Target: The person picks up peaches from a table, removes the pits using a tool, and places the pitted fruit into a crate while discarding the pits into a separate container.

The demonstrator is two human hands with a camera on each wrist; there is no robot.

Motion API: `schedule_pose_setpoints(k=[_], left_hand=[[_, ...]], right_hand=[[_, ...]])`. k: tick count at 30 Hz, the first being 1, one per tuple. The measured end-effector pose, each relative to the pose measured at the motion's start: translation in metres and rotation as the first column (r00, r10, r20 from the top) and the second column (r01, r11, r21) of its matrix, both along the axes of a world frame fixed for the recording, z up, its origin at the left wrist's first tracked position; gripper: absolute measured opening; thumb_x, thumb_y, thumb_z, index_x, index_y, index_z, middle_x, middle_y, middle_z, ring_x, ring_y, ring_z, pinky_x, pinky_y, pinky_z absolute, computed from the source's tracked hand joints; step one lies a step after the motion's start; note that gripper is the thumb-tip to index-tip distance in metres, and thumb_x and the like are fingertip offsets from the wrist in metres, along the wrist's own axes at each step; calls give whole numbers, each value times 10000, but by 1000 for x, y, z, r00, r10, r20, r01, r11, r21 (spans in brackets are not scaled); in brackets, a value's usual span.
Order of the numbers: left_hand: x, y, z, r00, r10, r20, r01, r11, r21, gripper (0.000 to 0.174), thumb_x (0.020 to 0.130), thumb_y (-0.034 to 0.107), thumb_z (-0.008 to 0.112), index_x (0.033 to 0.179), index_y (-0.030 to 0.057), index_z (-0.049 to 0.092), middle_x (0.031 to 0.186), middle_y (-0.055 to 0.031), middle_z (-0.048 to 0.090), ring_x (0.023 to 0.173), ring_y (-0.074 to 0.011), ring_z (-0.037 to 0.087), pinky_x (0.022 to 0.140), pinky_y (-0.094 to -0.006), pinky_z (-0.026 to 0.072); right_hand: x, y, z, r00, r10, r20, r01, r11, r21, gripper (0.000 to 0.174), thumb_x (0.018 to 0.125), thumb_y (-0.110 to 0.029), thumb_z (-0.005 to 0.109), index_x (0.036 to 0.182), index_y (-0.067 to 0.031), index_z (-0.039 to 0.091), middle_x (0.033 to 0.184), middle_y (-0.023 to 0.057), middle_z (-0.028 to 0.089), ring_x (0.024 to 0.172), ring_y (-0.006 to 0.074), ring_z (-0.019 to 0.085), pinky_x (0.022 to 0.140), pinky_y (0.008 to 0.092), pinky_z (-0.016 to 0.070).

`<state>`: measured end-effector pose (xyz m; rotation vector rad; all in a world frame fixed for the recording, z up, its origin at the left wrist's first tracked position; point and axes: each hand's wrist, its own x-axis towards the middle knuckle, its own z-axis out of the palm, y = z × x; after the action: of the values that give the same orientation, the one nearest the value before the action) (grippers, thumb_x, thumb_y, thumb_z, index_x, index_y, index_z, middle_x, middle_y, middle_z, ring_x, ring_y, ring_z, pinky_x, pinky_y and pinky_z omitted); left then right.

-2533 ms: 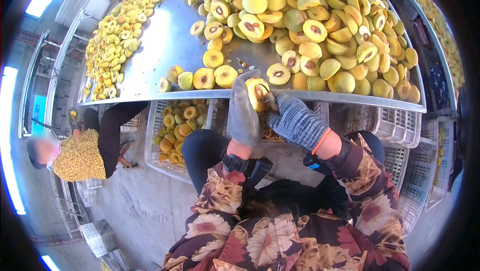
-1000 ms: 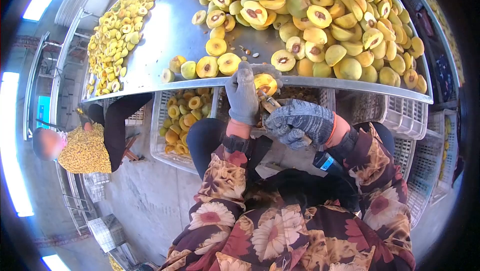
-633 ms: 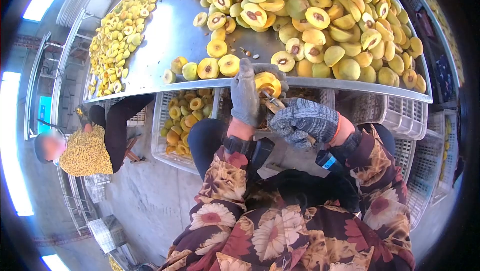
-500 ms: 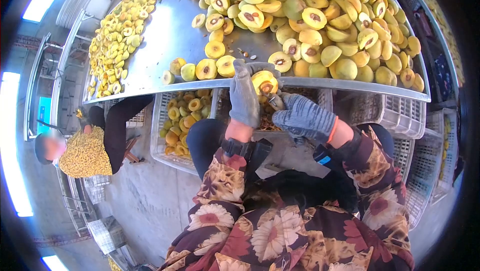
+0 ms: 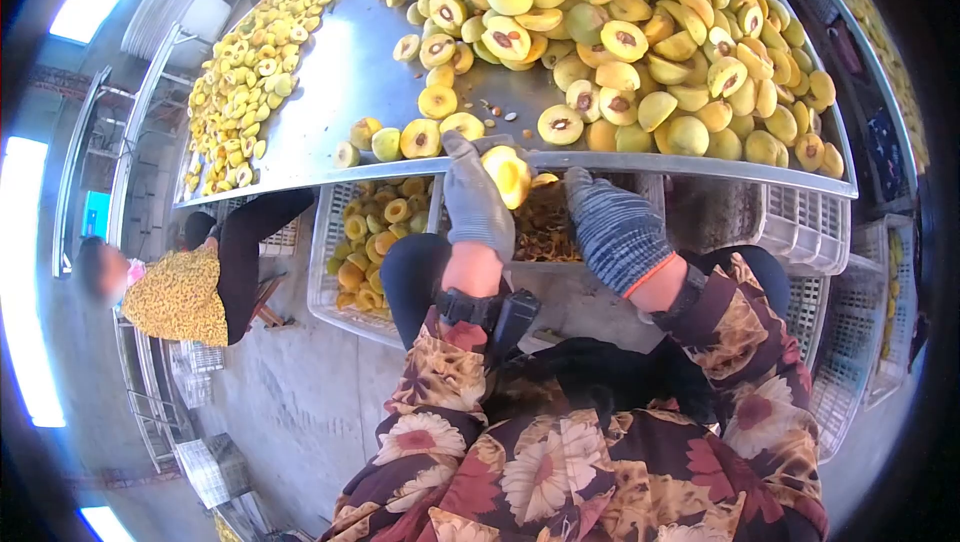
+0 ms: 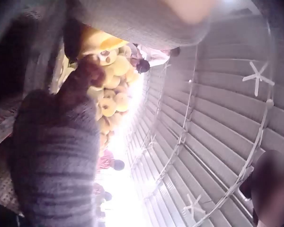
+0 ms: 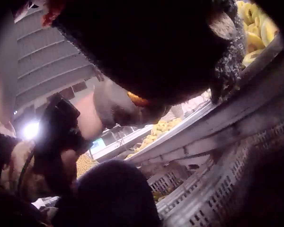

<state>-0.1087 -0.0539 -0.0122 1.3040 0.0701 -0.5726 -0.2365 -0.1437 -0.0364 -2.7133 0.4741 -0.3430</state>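
Note:
In the head view my gloved left hand (image 5: 480, 202) holds a yellow peach half (image 5: 508, 178) at the table's near edge, thumb on the left side. A small orange piece of fruit (image 5: 543, 180) shows just right of it. My right hand (image 5: 622, 232), in a striped knit glove, is a little apart to the right, fingers curled with the knuckles up. The wooden-handled pitting tool seen in it earlier is hidden under the hand; a pale brown patch (image 7: 222, 26) shows at the dark glove's edge in the right wrist view. Several peach halves (image 5: 420, 139) lie beyond my left hand.
A big heap of halved peaches (image 5: 640, 52) covers the right of the metal table (image 5: 330, 72); smaller ones are piled (image 5: 245, 72) at left. Below stand a crate of peach halves (image 5: 325, 287) and one with brown scraps (image 5: 545, 227). Another person (image 5: 175, 297) sits at left.
The pitting tool has left the peach half and dropped from sight. My right hand has moved right, away from the left, and turned knuckles up. The peach half has tilted in my left hand.

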Motion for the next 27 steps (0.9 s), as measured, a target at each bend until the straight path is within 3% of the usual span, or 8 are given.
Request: schedule_pose_setpoints(k=[4,6,8,9,11,13,19,27], left_hand=[[3,33,22,997,-5,-78,-11,979,-203,609,931,589,341,945,30,584,772,-97,629,635,-221,623,602,-312,525],[22,65,17,437,-174,882,-268,911,312,544,945,529,368,949,33,592,804,-95,630,691,-214,628,631,-309,525],[49,97,14,604,-33,797,-168,972,167,446,940,438,429,979,28,599,862,-106,629,782,-225,625,694,-327,519],[67,115,18,993,62,98,-35,967,-251,386,928,378,476,1007,21,600,905,-118,628,844,-239,620,742,-347,511],[88,149,24,881,206,425,-285,950,131,360,889,319,536,1023,-7,608,989,-161,620,936,-271,596,841,-396,472],[100,167,32,603,-560,568,-603,145,784,424,859,323,572,1095,-30,582,1055,-207,612,996,-318,583,910,-415,435],[83,45,1,522,-661,539,52,655,754,508,812,346,621,1159,-20,558,1148,-209,597,1086,-333,562,930,-379,430],[70,-94,-41,188,-975,121,111,144,983,539,687,314,701,1111,13,559,1076,-244,606,1019,-380,578,887,-405,460]], right_hand=[[0,-1,-11,997,78,19,-79,996,31,223,814,-108,503,1017,-33,557,781,160,647,688,320,650,561,419,514],[6,-4,-39,986,57,-157,-41,994,102,202,810,-115,517,979,-47,603,848,174,662,733,335,655,616,446,521],[-3,-13,-90,918,137,-373,-142,990,15,187,809,-124,525,950,-64,632,866,177,666,760,345,657,645,459,521],[-9,-20,-102,865,158,-476,-190,982,-19,182,808,-129,530,935,-72,646,875,179,668,773,350,657,659,465,521],[-20,-13,-71,903,250,-349,-242,968,66,180,807,-136,536,927,-81,658,862,180,669,795,353,657,673,462,522],[-18,3,-48,902,288,-322,-257,957,136,175,800,-137,538,916,-74,653,848,186,668,800,353,658,671,459,521],[-2,5,-35,877,270,-398,-204,958,201,186,810,-159,557,939,-64,651,890,182,673,826,360,659,687,457,523],[-7,-9,-38,868,287,-405,-213,953,217,195,833,-183,536,934,-60,649,889,185,673,820,339,664,690,435,522]])
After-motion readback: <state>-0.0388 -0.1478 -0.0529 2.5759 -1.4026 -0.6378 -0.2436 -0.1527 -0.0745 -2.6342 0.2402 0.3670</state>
